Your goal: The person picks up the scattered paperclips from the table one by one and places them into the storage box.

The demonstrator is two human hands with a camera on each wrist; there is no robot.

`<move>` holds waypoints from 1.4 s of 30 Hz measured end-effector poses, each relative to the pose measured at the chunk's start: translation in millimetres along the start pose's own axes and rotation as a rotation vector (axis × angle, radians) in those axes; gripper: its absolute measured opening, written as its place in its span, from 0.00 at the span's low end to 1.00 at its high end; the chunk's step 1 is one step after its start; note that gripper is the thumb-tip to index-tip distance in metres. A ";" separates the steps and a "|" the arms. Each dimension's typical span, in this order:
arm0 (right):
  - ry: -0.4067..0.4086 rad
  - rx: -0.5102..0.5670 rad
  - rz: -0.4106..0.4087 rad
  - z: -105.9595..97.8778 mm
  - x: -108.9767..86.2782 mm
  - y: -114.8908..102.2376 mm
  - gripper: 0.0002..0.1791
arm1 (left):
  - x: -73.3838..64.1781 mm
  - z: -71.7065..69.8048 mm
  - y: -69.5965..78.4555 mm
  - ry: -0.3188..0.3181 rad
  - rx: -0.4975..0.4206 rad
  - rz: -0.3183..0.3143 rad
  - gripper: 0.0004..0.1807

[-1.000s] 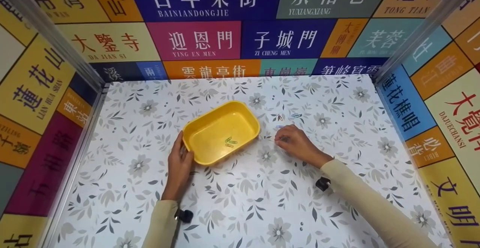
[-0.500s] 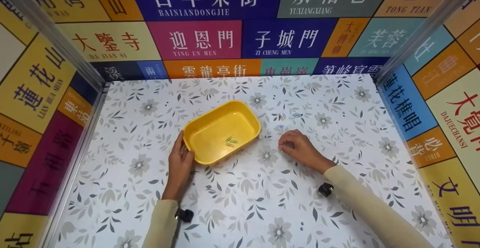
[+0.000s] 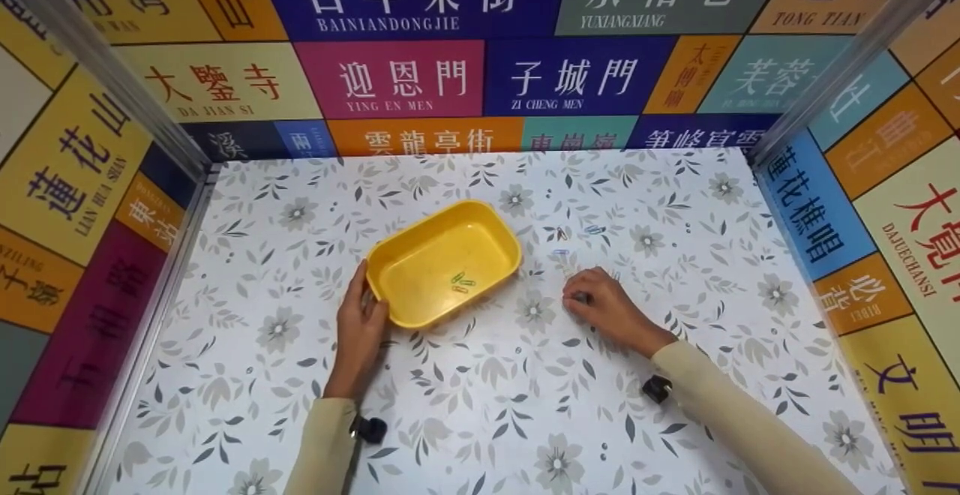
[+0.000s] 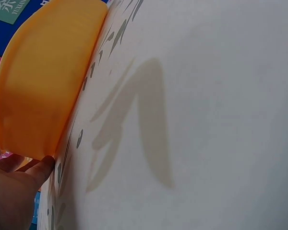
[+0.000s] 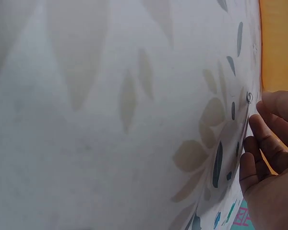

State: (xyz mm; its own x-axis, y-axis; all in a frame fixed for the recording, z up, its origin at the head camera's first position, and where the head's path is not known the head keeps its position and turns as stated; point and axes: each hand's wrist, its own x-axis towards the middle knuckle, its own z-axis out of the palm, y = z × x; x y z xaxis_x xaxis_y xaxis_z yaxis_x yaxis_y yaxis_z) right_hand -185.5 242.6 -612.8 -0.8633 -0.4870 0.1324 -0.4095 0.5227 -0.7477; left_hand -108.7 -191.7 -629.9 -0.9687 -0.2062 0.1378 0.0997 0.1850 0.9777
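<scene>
A yellow plastic basin [image 3: 420,255] sits on the floral table; my left hand [image 3: 360,326] grips its near left end. In the left wrist view, fingers [image 4: 41,170] press against the basin's [image 4: 43,81] lower edge. Green paper clips [image 3: 468,283] and an orange paper clip [image 3: 460,290] lie inside it. My right hand [image 3: 609,307] is low over the table to the right, fingers loosely bent. In the right wrist view, the thumb [image 5: 278,105] and fingertips [image 5: 258,123] are slightly apart, with nothing visible between them.
Beyond my right hand lie a reddish paper clip [image 3: 562,234], a blue paper clip [image 3: 594,230] and a purple paper clip [image 3: 560,253]. Panels with large lettering wall the table [image 3: 465,420] at the back and both sides.
My right hand has drifted a little toward me and to the right, away from the purple paper clip, which shows more fully. My left hand and the basin have stayed in place.
</scene>
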 end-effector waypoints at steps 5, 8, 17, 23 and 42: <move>0.036 -0.006 -0.035 3.2 -4.2 2.2 0.04 | 0.3 0.5 0.8 0.005 0.009 -0.012 0.42; 0.056 -0.012 -0.069 5.0 -7.1 3.8 0.04 | 0.0 0.8 0.4 0.006 0.010 -0.007 0.42; 0.082 -0.014 -0.142 8.4 -13.8 7.3 0.03 | -0.1 0.8 2.0 0.000 0.020 -0.005 0.42; 0.110 -0.058 -0.181 11.6 -16.5 11.3 0.04 | -1.0 0.9 0.8 0.010 0.013 0.014 0.42; 0.070 -0.058 -0.215 9.2 -19.3 12.5 0.04 | -0.4 1.1 0.6 0.007 0.008 -0.028 0.42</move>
State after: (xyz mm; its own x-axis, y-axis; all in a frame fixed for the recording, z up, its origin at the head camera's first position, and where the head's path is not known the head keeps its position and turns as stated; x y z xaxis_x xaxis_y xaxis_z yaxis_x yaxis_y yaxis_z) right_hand -171.2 252.1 -630.7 -0.7719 -0.5430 0.3306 -0.6007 0.4526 -0.6591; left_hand -108.5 -190.5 -629.5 -0.9694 -0.2185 0.1119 0.0710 0.1869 0.9798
